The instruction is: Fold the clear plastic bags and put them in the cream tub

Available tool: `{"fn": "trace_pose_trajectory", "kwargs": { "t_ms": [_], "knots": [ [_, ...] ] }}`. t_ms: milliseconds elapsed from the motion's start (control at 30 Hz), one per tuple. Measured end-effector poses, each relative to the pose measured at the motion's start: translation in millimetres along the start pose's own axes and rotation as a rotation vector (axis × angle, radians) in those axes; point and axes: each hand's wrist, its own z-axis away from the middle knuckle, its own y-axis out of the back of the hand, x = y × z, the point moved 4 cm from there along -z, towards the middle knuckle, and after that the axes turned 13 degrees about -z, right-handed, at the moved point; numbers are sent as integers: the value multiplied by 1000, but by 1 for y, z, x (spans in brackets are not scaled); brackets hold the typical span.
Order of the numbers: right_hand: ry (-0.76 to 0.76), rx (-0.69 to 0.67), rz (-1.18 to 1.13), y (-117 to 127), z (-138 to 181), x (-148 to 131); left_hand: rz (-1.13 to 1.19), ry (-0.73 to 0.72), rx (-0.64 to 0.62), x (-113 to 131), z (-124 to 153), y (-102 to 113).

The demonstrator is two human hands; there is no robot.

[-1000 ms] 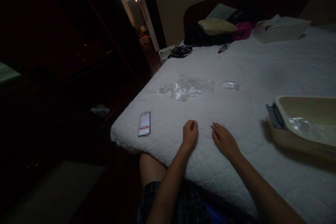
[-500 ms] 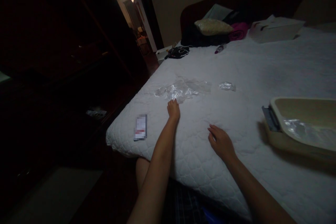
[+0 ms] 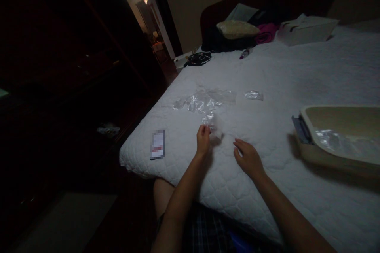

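Observation:
My left hand is closed on a clear plastic bag, pinching its near end. That bag is lifted slightly off the white quilted bedspread. Behind it lie more crumpled clear plastic bags, spread flat; where one ends and another begins I cannot make out. To the right, my right hand hovers low over the bedspread, thumb and fingers apart, with nothing in it. A small folded clear plastic bag lies by itself farther back.
At the right stands a beige plastic bin with clear plastic inside. A phone lies near the bed's left edge. Toward the headboard are a pillow, a pink rolled cloth, a white box and a bottle.
My left hand has drawn back toward me and slightly right, pulling a clear plastic bag from the spread-out ones. My right hand has barely moved.

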Motion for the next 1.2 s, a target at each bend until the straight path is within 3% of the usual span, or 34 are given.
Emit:
{"fn": "trace_pose_trajectory", "kwargs": {
  "t_ms": [133,267,433,767,1200],
  "knots": [
    [-243,43,-234,10,-1,7,427,304,-219,-9,40,-19],
    [-374,103,-488,20,-2,8,486,437,-264,-34,59,-33],
    [-461,73,-578,20,-3,2,438,391,-280,-51,64,-41],
    [-544,70,-586,25,-4,-4,428,402,-280,-52,64,-39],
    [-458,199,-617,33,-3,5,468,333,-338,-47,67,-33]
  ]
}}
